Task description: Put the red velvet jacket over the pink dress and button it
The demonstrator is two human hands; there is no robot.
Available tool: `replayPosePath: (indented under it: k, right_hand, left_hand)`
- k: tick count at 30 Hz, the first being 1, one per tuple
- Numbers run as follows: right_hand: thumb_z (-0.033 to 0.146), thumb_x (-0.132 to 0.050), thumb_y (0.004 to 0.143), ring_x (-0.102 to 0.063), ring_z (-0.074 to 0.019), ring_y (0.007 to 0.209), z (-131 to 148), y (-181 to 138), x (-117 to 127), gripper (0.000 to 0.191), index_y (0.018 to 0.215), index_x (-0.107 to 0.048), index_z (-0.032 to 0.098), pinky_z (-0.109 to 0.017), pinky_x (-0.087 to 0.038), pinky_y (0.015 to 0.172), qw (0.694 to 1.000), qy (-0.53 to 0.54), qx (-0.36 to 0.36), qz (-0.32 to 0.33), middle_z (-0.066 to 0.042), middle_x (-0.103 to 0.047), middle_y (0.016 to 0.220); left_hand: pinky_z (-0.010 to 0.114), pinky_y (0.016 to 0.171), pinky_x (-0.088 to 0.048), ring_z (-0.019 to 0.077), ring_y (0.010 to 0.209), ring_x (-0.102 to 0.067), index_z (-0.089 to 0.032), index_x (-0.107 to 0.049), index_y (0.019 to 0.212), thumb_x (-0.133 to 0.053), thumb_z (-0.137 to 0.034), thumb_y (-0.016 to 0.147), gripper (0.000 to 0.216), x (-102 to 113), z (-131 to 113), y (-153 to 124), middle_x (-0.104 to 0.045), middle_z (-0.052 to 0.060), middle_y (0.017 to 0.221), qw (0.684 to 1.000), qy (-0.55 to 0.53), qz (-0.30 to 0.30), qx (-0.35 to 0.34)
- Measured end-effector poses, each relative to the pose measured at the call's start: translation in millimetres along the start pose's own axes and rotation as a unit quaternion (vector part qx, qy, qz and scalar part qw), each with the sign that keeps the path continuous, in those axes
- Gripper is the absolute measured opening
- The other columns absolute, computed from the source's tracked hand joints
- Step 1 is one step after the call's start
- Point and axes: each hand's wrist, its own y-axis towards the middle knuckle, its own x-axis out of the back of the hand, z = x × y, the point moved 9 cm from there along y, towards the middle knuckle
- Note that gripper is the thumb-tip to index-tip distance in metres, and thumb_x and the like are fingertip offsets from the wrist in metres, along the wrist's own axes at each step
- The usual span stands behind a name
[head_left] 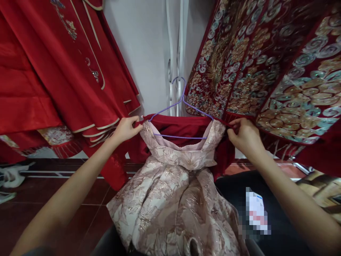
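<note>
A pale pink and gold brocade dress spreads toward me, its wide straps on a purple wire hanger. Just behind its neckline a dark red garment is stretched sideways. My left hand pinches this red cloth beside the left strap. On the other side, my right hand grips the red cloth near the right strap, thumb and fingers closed. The hanger's hook stands up between both hands. Much of the red garment is hidden by the dress.
Red clothes with pale piping hang at left. A heavily embroidered red garment hangs at right. White cabinet doors stand behind. A blurred-out white item lies on a black surface. White shoes rest on the tiled floor.
</note>
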Motion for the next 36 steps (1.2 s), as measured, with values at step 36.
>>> replayPosePath:
  k: [36]
  right_hand:
    - [0.026,-0.066,0.071,-0.054,-0.0150,0.088,126.5,-58.5,-103.1,0.028,0.096,-0.056,0.021,-0.034,-0.046,0.086,0.805,0.509,-0.029,0.305,-0.002,-0.054,0.092]
  left_hand:
    - [0.030,0.075,-0.042,0.0161,0.081,-0.052,-0.018,-0.054,0.065,-0.062,-0.027,0.079,0.019,-92.2,-114.8,-58.9,-0.051,0.002,0.082,0.984,-0.174,-0.025,0.003]
